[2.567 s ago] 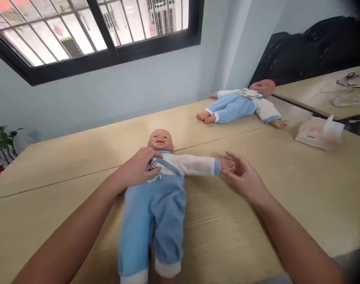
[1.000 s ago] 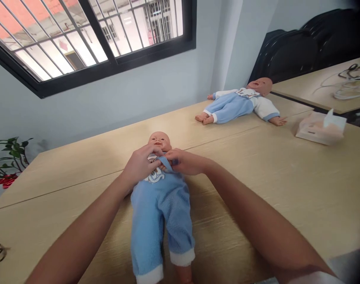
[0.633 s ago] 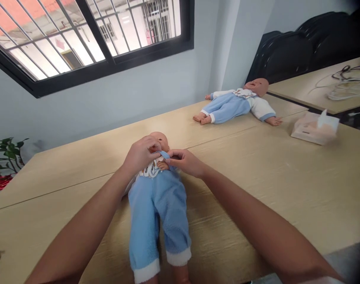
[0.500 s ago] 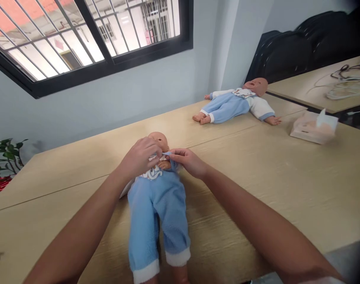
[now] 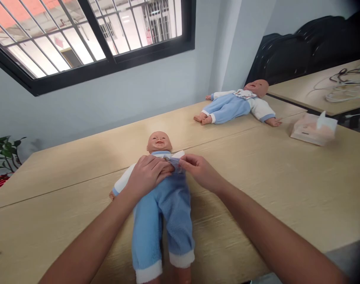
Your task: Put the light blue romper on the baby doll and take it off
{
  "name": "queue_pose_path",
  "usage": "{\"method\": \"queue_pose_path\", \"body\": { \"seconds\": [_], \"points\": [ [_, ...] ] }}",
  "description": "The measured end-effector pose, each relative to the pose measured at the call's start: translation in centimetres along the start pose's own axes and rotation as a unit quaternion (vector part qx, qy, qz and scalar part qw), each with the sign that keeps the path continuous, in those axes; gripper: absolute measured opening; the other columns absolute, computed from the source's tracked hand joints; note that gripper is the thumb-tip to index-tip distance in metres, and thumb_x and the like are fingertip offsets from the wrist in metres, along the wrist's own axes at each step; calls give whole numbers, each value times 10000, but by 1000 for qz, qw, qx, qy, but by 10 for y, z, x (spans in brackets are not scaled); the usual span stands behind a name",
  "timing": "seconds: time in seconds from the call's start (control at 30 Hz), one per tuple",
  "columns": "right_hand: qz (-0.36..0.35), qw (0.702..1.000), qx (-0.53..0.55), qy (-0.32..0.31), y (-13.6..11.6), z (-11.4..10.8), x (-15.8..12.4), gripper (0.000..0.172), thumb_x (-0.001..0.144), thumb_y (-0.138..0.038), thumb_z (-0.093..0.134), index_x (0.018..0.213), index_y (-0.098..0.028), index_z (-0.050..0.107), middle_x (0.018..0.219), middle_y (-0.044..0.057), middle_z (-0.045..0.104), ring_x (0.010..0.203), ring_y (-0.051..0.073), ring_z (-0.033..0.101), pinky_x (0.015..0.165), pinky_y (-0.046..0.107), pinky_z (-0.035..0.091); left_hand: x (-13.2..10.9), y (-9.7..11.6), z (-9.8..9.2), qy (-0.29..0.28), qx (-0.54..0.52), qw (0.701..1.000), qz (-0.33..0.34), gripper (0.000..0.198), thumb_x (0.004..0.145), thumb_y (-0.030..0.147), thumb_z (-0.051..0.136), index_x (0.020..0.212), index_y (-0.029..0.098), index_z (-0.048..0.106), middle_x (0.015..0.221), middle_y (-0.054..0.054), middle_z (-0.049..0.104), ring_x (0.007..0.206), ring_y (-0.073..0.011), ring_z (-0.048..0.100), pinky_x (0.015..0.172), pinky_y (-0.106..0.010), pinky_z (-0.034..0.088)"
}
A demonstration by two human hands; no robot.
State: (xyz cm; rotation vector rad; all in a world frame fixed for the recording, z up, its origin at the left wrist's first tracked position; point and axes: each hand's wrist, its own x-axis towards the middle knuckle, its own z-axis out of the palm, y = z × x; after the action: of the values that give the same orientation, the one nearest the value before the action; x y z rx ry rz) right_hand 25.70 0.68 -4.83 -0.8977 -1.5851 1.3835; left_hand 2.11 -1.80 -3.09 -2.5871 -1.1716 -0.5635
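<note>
A baby doll (image 5: 159,142) lies on its back on the table, head away from me, in fleecy blue trousers (image 5: 149,227) and a white top. Its arm on my right is bent across the chest. My right hand (image 5: 199,167) pinches the blue cuff (image 5: 175,161) of that arm's sleeve between thumb and fingers. Over the chest, my left hand (image 5: 149,173) is closed with curled fingers at the same cuff, beside the doll's hand. Its fingertips are partly hidden. The doll's other sleeve (image 5: 123,179) stretches out to the left, past my left wrist.
A second doll (image 5: 231,104) in similar clothes lies at the back of the table (image 5: 257,177). To the right stands a tissue pack (image 5: 313,128). Cables (image 5: 345,92) lie on another table near black chairs (image 5: 289,55). A potted plant (image 5: 5,152) stands left, below the barred window (image 5: 109,59).
Both hands have come down from near the doll's face to its chest, shifting slightly right. The doll's face and left-side sleeve now show. The right hand still pinches the cuff.
</note>
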Motion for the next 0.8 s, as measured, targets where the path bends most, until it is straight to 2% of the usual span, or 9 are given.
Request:
{"method": "queue_pose_path", "body": {
  "seconds": [0.13, 0.27, 0.4, 0.5, 0.57, 0.63, 0.7, 0.8],
  "points": [
    [56, 996, 76, -3, 32, -23, 4, 370, 851, -532, 734, 726, -192, 655, 737, -14, 594, 746, 165, 506, 737, 300, 388, -8, 2, 0, 51, -14, 995, 81, 185, 1010, 309, 660, 1182, 242, 657, 1202, -62, 774, 1103, -238, 692, 970, -420, 525],
    [81, 989, 120, -8, 50, -32, 14, 406, 797, -580, 786, 816, -181, 716, 779, 1, 631, 757, 166, 519, 722, 291, 404, -11, 7, -6, 75, -39, 985, 148, 264, 991, 250, 690, 1248, 240, 631, 1188, -48, 781, 1104, -219, 710, 1007, -419, 571],
    [88, 985, 143, -29, 48, -29, 30, 408, 786, -574, 808, 837, -178, 728, 775, 5, 648, 728, 159, 517, 674, 276, 408, -6, 17, -19, 48, -77, 979, 185, 341, 990, 226, 686, 1321, 244, 609, 1206, -54, 772, 1169, -221, 702, 1070, -446, 581],
    [98, 978, 181, -11, 48, -25, 46, 389, 761, -545, 832, 748, -184, 686, 694, -17, 624, 677, 149, 515, 643, 275, 425, -1, 31, -29, 20, -110, 972, 208, 324, 1007, 188, 640, 1323, 254, 610, 1243, -62, 758, 1240, -228, 685, 1121, -472, 563],
    [102, 974, 203, 3, 51, -21, 56, 377, 776, -533, 817, 726, -190, 668, 690, -9, 651, 690, 164, 562, 676, 302, 475, 0, 39, -35, 3, -121, 969, 218, 311, 1021, 180, 602, 1319, 269, 616, 1275, -58, 748, 1272, -224, 672, 1121, -456, 568],
    [103, 971, 215, 9, 54, -17, 63, 340, 794, -514, 799, 772, -191, 693, 772, 25, 724, 770, 200, 639, 755, 349, 530, -1, 43, -39, -7, -124, 970, 208, 294, 1031, 212, 590, 1313, 288, 625, 1277, -38, 748, 1258, -211, 680, 1099, -416, 582],
    [99, 967, 236, 4, 54, -12, 64, 325, 804, -490, 793, 899, -184, 742, 951, 76, 790, 914, 243, 699, 863, 398, 559, -3, 38, -43, 14, -123, 980, 154, 245, 1031, 271, 605, 1270, 302, 648, 1234, -20, 760, 1193, -202, 709, 1067, -383, 594],
    [96, 966, 239, -8, 51, -9, 55, 419, 847, -531, 742, 1072, -178, 762, 1156, 123, 788, 1060, 278, 718, 948, 441, 564, -3, 20, -47, 126, -124, 984, -7, 182, 1001, 304, 649, 1179, 271, 671, 1147, -40, 768, 1093, -216, 726, 996, -380, 608]
  ]
}}
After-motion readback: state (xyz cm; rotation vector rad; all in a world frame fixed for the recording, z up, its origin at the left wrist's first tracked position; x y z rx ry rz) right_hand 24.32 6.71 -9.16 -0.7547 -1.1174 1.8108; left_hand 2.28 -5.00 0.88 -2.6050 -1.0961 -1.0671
